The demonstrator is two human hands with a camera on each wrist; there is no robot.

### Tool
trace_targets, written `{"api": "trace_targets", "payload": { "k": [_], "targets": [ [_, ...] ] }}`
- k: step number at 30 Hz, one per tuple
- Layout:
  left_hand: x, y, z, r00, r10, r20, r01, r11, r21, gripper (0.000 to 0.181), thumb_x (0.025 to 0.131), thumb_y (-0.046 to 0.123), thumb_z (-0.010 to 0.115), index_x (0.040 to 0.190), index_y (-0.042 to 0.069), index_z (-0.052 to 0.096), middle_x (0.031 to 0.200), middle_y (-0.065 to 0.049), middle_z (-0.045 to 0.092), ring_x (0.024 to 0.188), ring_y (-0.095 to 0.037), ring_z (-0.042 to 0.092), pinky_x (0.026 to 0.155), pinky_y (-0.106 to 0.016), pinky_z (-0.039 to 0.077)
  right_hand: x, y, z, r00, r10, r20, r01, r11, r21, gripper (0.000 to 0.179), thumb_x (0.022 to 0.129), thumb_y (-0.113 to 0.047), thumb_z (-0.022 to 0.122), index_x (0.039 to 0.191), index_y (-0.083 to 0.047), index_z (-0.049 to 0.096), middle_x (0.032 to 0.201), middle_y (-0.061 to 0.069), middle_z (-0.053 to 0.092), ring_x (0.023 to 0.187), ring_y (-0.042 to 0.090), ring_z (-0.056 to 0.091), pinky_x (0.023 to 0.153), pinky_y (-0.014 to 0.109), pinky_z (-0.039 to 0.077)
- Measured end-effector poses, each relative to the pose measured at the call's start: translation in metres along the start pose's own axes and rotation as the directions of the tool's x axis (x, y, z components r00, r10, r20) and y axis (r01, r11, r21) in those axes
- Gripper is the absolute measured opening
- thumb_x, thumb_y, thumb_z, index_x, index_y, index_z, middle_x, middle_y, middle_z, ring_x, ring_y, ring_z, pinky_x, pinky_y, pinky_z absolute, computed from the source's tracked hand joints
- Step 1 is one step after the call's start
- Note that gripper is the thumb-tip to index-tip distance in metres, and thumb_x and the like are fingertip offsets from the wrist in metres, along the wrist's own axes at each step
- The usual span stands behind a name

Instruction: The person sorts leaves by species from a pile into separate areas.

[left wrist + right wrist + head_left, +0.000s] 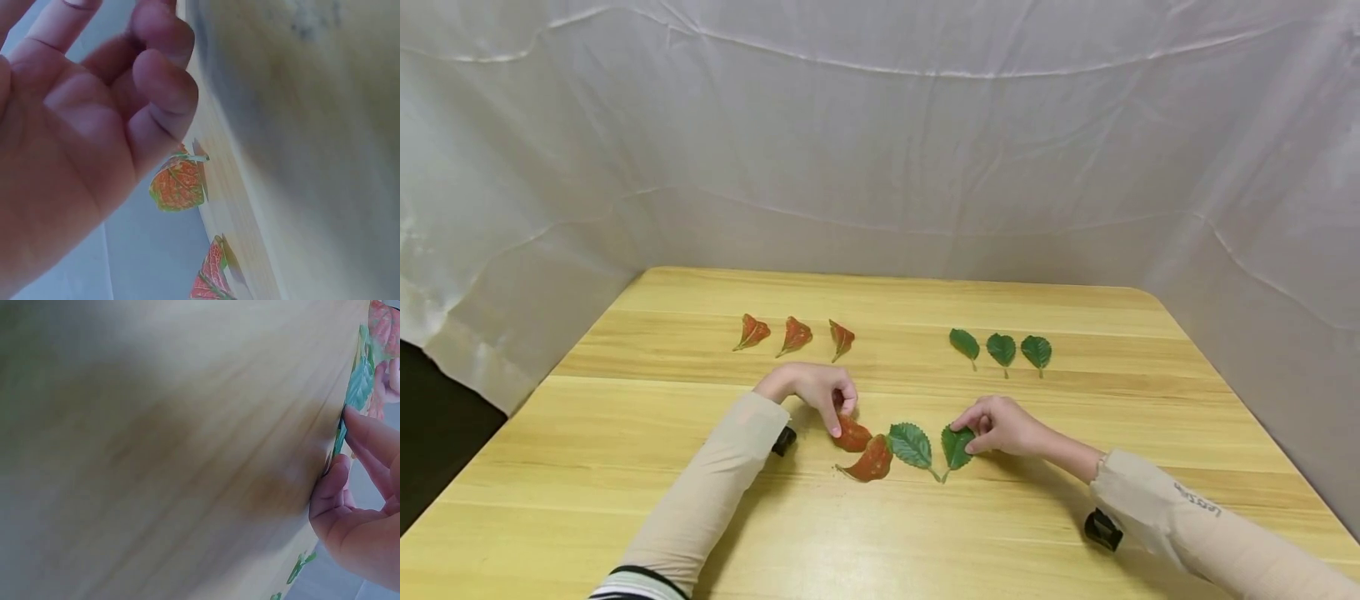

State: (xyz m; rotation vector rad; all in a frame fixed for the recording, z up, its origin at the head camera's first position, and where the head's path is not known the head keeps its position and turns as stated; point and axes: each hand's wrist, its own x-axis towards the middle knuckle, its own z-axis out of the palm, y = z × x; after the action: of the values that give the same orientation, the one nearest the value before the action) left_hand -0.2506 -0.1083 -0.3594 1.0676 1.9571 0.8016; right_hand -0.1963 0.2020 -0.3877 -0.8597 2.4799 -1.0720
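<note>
In the head view my left hand (823, 390) holds a red leaf (853, 435) by its upper edge, with thumb and fingers at that edge. In the left wrist view its fingers are curled, and the held leaf is hidden. A second red leaf (872, 460) lies just below it, overlapping it. To the right is a serrated green leaf (911, 444), its stem pointing down right. My right hand (1003, 425) pinches another green leaf (955, 447) between thumb and finger, flat against the table. The stems of these two green leaves come together at the bottom.
Three folded-looking red leaves (795, 334) stand in a row at the back left of the wooden table (865, 542). Three green leaves (1002, 350) lie in a row at the back right. Pale cloth (895, 167) hangs behind and beside the table.
</note>
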Motion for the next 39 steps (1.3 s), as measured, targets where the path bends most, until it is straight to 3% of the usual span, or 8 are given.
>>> {"api": "trace_targets", "payload": {
  "k": [4,11,16,20,26,29,34,39],
  "targets": [
    [-0.003,0.000,-0.001,0.999,0.039,0.005,-0.038,0.999,-0.032,0.020,0.070,-0.007,0.069,0.065,-0.001,0.050,0.058,0.006,0.044,0.052,-0.006,0.033,0.052,-0.017,0.029,0.000,-0.001,0.000,1.000,0.005,0.002,-0.005,1.000,0.000,0.027,0.069,0.004,0.071,0.096,0.005,0.066,0.075,0.004,0.051,0.058,0.008,0.043,0.051,0.020,0.039],
    [-0.009,0.004,-0.002,0.998,0.034,-0.045,-0.036,0.998,-0.045,0.020,0.076,-0.008,0.062,0.069,0.001,0.046,0.065,0.004,0.042,0.058,-0.008,0.039,0.055,-0.019,0.032,0.000,0.000,0.000,1.000,-0.002,0.009,0.002,1.000,-0.001,0.027,0.069,0.004,0.071,0.096,0.005,0.067,0.075,0.005,0.051,0.058,0.008,0.043,0.051,0.020,0.039],
    [-0.014,0.006,-0.001,0.995,0.017,-0.102,-0.030,0.992,-0.127,0.022,0.080,-0.012,0.055,0.070,0.001,0.040,0.069,-0.001,0.038,0.073,-0.027,0.060,0.062,-0.030,0.045,0.000,0.001,0.000,1.000,-0.001,0.013,0.001,1.000,0.010,0.027,0.069,0.004,0.071,0.096,0.005,0.067,0.076,0.005,0.051,0.058,0.008,0.043,0.051,0.020,0.039],
    [-0.018,0.008,-0.001,0.987,0.024,-0.160,-0.046,0.990,-0.131,0.018,0.079,-0.013,0.056,0.074,-0.001,0.043,0.070,-0.002,0.044,0.071,-0.032,0.061,0.065,-0.039,0.048,0.000,0.002,0.000,1.000,0.006,0.014,-0.006,1.000,0.019,0.027,0.069,0.004,0.071,0.096,0.005,0.067,0.077,0.005,0.051,0.057,0.008,0.043,0.051,0.020,0.039],
    [-0.019,0.007,-0.003,0.961,0.026,-0.276,-0.062,0.991,-0.122,0.023,0.072,-0.010,0.066,0.091,-0.004,0.054,0.067,0.001,0.051,0.060,-0.010,0.045,0.056,-0.021,0.036,0.000,0.001,0.000,1.000,0.014,0.019,-0.014,0.999,0.031,0.028,0.069,0.004,0.071,0.096,0.005,0.067,0.077,0.006,0.051,0.057,0.008,0.042,0.050,0.019,0.039],
    [-0.019,0.005,-0.004,0.946,0.014,-0.325,-0.068,0.985,-0.156,0.029,0.072,-0.010,0.067,0.096,-0.006,0.051,0.067,-0.001,0.056,0.061,-0.011,0.050,0.058,-0.022,0.040,0.000,0.000,0.000,1.000,0.016,0.022,-0.017,0.999,0.034,0.028,0.069,0.003,0.071,0.096,0.005,0.067,0.077,0.006,0.051,0.057,0.008,0.042,0.050,0.020,0.039],
    [-0.022,0.004,-0.004,0.906,0.015,-0.423,-0.110,0.974,-0.200,0.028,0.072,-0.009,0.067,0.088,-0.001,0.045,0.070,-0.003,0.057,0.067,-0.015,0.056,0.061,-0.025,0.046,0.000,0.001,-0.001,1.000,0.015,0.020,-0.016,1.000,0.027,0.028,0.069,0.003,0.071,0.096,0.005,0.067,0.077,0.005,0.051,0.057,0.008,0.043,0.051,0.020,0.039],
    [-0.024,0.003,-0.005,0.874,0.066,-0.482,-0.200,0.952,-0.233,0.023,0.075,-0.010,0.064,0.076,-0.001,0.042,0.070,-0.006,0.055,0.065,-0.016,0.059,0.063,-0.029,0.049,0.001,0.002,-0.001,1.000,0.006,0.020,-0.006,1.000,0.014,0.027,0.069,0.003,0.071,0.096,0.005,0.067,0.077,0.005,0.051,0.058,0.008,0.043,0.051,0.020,0.040]
  ]
}}
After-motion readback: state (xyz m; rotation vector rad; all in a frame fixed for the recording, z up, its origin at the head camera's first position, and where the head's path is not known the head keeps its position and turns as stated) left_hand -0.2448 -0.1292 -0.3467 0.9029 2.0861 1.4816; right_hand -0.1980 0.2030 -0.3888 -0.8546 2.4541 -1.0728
